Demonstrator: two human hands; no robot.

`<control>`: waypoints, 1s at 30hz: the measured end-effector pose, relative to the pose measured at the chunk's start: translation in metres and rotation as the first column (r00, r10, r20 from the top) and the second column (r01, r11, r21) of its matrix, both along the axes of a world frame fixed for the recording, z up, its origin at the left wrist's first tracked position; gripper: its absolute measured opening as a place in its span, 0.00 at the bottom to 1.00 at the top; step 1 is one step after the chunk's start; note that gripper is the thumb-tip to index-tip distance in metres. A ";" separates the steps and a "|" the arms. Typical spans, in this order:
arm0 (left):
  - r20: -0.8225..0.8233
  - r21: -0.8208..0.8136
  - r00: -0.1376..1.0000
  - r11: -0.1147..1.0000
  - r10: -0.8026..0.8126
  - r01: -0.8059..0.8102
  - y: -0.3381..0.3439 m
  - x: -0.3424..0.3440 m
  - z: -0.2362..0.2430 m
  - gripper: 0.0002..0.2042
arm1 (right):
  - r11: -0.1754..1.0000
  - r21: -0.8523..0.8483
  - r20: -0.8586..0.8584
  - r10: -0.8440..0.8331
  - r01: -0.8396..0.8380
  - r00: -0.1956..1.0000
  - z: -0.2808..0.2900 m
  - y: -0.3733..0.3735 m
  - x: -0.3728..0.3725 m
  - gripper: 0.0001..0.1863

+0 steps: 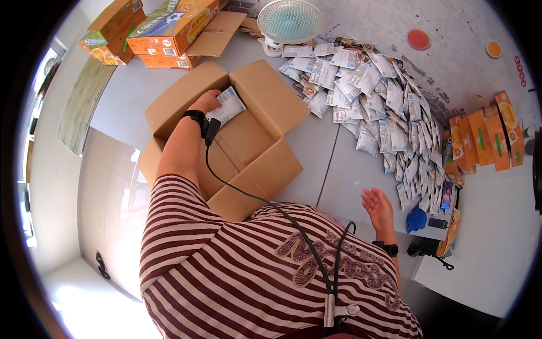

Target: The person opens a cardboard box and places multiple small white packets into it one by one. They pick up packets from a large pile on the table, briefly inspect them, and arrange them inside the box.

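My left hand (208, 100) reaches into an open brown cardboard box (265, 90), its fingers closed on a white packet (230, 107) near the box's back wall. The bottom of the box shows bare cardboard. A black band with a cabled device sits on my left wrist. My right hand (377, 209), palm partly turned up and fingers apart, holds nothing beside the front edge of the grey table, below a large heap of white packets (384, 124).
Orange printed cartons (169, 34) stand at the back left, more (491, 135) at the right. A small white fan (289, 21) is at the back. A phone (446, 195), a dark device (437, 223) and a blue cloth (416, 220) lie at the right edge.
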State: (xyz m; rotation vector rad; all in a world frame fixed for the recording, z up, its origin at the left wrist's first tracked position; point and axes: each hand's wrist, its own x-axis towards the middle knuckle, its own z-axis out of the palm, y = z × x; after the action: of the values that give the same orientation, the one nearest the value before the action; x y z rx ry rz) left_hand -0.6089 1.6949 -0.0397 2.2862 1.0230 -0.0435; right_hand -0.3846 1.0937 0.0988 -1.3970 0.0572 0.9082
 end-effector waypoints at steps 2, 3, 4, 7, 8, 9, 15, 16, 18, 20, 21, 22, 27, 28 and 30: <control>-0.018 0.093 1.000 0.996 0.007 -0.005 -0.007 0.001 -0.004 0.22 | 1.000 -0.003 -0.001 -0.004 0.004 1.000 -0.002 -0.004 0.001 0.17; 0.001 0.127 1.000 0.991 0.031 -0.031 -0.012 0.002 -0.003 0.22 | 1.000 -0.006 -0.005 -0.007 0.007 1.000 -0.002 -0.004 0.000 0.17; 0.020 0.160 0.998 0.985 0.056 -0.058 -0.019 0.002 -0.004 0.22 | 1.000 -0.009 -0.009 -0.009 0.009 1.000 -0.002 -0.004 0.000 0.17; 0.040 0.252 0.995 0.963 0.090 -0.097 -0.040 0.003 0.005 0.20 | 1.000 -0.009 -0.009 0.003 -0.003 1.000 -0.004 -0.002 0.002 0.17; 0.042 0.283 0.995 0.954 0.093 -0.101 -0.045 0.002 0.008 0.20 | 1.000 -0.004 -0.005 0.007 -0.007 1.000 -0.003 0.000 0.003 0.16; 0.067 0.351 0.993 0.930 0.095 -0.112 -0.050 -0.001 0.005 0.19 | 1.000 -0.011 0.001 0.020 -0.020 1.000 -0.002 0.002 0.003 0.16; 0.117 0.629 0.993 0.771 0.030 -0.098 -0.093 0.002 -0.002 0.24 | 0.997 -0.040 0.018 0.066 -0.066 0.998 -0.001 0.005 0.005 0.17; 0.073 0.671 0.997 0.741 -0.009 -0.042 -0.096 0.003 -0.009 0.28 | 0.997 -0.041 0.020 0.069 -0.068 0.997 -0.001 0.004 0.006 0.18; -0.006 0.605 1.000 0.796 0.015 -0.008 -0.098 0.001 -0.019 0.34 | 0.996 -0.045 0.024 0.082 -0.081 0.996 0.001 0.004 0.009 0.18; -0.119 0.554 0.993 0.831 0.011 0.057 -0.095 0.000 -0.028 0.39 | 0.996 -0.046 0.012 0.079 -0.079 0.997 0.000 0.003 0.013 0.17; -0.125 0.555 0.992 0.828 -0.008 0.076 -0.093 0.001 -0.033 0.39 | 0.997 -0.047 0.011 0.069 -0.069 0.998 0.000 0.000 0.013 0.17; -0.135 0.559 0.991 0.824 -0.015 0.088 -0.092 0.001 -0.036 0.38 | 0.997 -0.043 0.008 0.070 -0.069 0.998 -0.001 -0.002 0.015 0.17; -0.178 0.585 0.983 0.799 -0.037 0.136 -0.090 0.004 -0.039 0.38 | 0.998 -0.042 -0.019 0.055 -0.055 0.998 -0.007 -0.015 0.018 0.17; -0.207 0.565 0.978 0.811 -0.035 0.149 -0.087 0.003 -0.042 0.38 | 0.998 -0.046 -0.023 0.050 -0.051 0.998 -0.007 -0.016 0.019 0.17; -0.269 0.523 0.963 0.834 -0.035 0.177 -0.082 0.005 -0.040 0.39 | 0.998 -0.041 -0.029 0.040 -0.042 0.999 -0.010 -0.019 0.019 0.17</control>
State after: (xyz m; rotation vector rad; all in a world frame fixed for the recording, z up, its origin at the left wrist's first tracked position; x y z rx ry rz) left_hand -0.6038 1.6125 -0.0793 2.9205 1.1408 -0.0995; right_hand -0.3658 1.0743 0.0884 -1.4288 0.0699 0.9658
